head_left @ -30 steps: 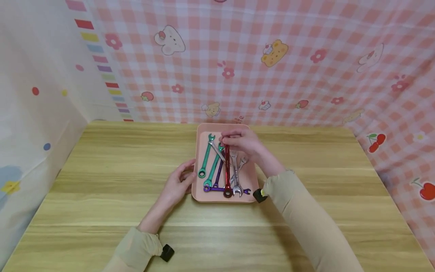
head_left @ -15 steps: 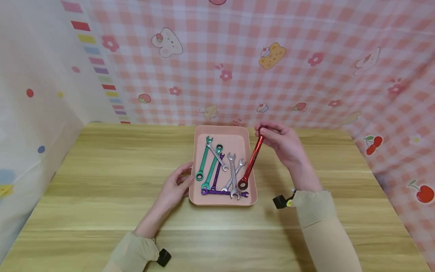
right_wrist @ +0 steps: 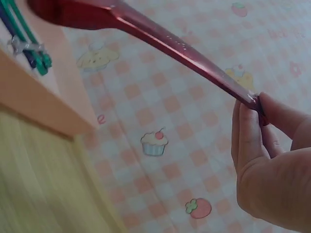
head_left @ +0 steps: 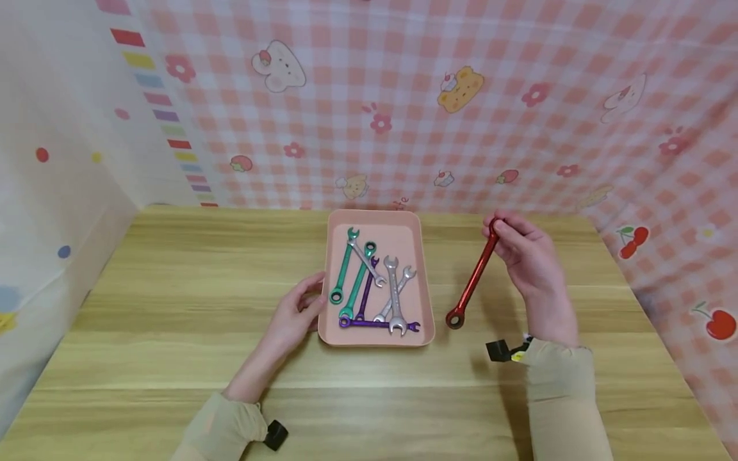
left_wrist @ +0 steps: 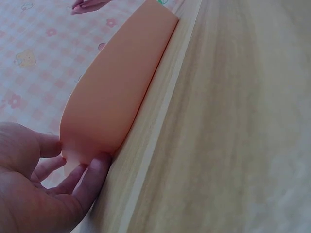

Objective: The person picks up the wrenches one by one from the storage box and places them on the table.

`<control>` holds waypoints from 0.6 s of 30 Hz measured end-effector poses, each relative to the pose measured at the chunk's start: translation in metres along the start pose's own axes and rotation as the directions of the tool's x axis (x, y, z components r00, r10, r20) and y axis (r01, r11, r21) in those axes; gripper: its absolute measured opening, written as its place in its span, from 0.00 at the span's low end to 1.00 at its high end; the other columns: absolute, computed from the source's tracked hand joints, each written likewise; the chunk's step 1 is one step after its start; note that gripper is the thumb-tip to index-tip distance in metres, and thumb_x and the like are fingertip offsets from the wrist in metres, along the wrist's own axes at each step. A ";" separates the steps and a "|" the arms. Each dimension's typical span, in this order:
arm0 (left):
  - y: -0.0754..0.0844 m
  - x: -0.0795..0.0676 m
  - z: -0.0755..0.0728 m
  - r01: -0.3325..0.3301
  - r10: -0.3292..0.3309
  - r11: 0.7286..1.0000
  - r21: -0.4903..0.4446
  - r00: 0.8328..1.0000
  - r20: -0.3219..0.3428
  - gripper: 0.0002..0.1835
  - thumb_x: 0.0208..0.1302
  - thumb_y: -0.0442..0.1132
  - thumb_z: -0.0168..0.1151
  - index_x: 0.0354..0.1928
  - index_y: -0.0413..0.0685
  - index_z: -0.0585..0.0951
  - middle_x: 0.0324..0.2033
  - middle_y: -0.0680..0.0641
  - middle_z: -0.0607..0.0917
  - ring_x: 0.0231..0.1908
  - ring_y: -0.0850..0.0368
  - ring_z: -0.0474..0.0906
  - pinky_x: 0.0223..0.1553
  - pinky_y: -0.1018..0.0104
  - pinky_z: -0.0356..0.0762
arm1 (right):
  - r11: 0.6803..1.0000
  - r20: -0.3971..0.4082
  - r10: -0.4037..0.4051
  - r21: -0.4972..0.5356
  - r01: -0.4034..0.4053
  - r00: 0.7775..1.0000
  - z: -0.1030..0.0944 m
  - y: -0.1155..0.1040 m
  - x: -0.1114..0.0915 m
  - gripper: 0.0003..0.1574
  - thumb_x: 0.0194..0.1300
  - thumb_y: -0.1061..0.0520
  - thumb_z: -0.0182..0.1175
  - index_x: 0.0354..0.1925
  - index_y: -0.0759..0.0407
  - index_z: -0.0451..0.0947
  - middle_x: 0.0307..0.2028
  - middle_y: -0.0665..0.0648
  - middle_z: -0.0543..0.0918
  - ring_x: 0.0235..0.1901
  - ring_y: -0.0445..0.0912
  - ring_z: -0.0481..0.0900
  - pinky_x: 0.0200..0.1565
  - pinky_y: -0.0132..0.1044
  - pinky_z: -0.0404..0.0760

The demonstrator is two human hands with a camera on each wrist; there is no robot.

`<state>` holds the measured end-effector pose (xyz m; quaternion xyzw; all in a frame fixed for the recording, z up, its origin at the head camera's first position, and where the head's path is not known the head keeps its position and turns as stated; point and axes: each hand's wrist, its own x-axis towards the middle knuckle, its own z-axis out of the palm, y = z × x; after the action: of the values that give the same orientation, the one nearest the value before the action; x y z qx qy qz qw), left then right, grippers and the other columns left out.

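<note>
My right hand [head_left: 533, 262] pinches a red ratcheting combination wrench [head_left: 475, 275] by its far end, between thumb and fingers. The wrench slants down over the table to the right of the pink tray [head_left: 380, 218], its ring end lowest. In the right wrist view the red wrench [right_wrist: 170, 48] crosses the upper part. With its fingertips my left hand [head_left: 291, 317] touches the tray's left wall, seen close up in the left wrist view as a plain pink side [left_wrist: 109, 87]. Inside the tray lie green wrenches [head_left: 344, 266], purple wrenches [head_left: 375, 324] and silver wrenches [head_left: 394, 288], some crossing one another.
The wooden table [head_left: 202, 288] reaches back to a pink checked cloth [head_left: 323, 115] hanging behind the tray. More cloth hangs on the left and right sides. A small black camera [head_left: 498, 351] is strapped at the right wrist, another black camera [head_left: 276, 435] at the left.
My right hand has lifted the red wrench out of the tray and carried it to the right, past the tray's edge. The left hand stays at the tray's left wall.
</note>
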<state>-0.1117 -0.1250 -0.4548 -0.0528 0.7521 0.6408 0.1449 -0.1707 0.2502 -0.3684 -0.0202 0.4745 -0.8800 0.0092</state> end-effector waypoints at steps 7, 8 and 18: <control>0.000 0.000 -0.001 0.009 -0.009 1.000 0.005 1.000 -0.005 0.29 0.81 0.33 0.52 0.80 0.49 0.65 0.72 0.34 0.73 0.64 0.39 0.78 0.43 0.67 0.87 | 0.980 -0.038 0.118 -0.159 -0.123 0.992 -0.007 0.008 0.007 0.19 0.75 0.70 0.57 0.38 0.54 0.91 0.34 0.49 0.94 0.36 0.39 0.92 0.42 0.26 0.89; 0.000 -0.001 -0.001 0.010 -0.010 1.000 0.004 1.000 -0.007 0.29 0.81 0.33 0.53 0.80 0.49 0.66 0.72 0.34 0.73 0.64 0.38 0.78 0.43 0.67 0.87 | 0.975 -0.039 0.126 -0.180 -0.131 0.991 -0.008 0.010 0.008 0.19 0.75 0.70 0.57 0.38 0.53 0.91 0.34 0.49 0.94 0.37 0.38 0.92 0.42 0.26 0.89; 0.002 -0.001 0.000 0.008 -0.008 1.000 0.018 1.000 -0.006 0.29 0.81 0.34 0.53 0.79 0.49 0.66 0.72 0.34 0.73 0.64 0.38 0.78 0.43 0.65 0.87 | 0.931 -0.058 0.160 -0.324 -0.170 0.985 -0.014 0.018 0.013 0.20 0.75 0.68 0.59 0.36 0.47 0.90 0.34 0.45 0.94 0.36 0.37 0.92 0.43 0.27 0.88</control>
<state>-0.1110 -0.1246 -0.4526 -0.0567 0.7579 0.6334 0.1456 -0.1844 0.2513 -0.3903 0.0318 0.6141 -0.7853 0.0725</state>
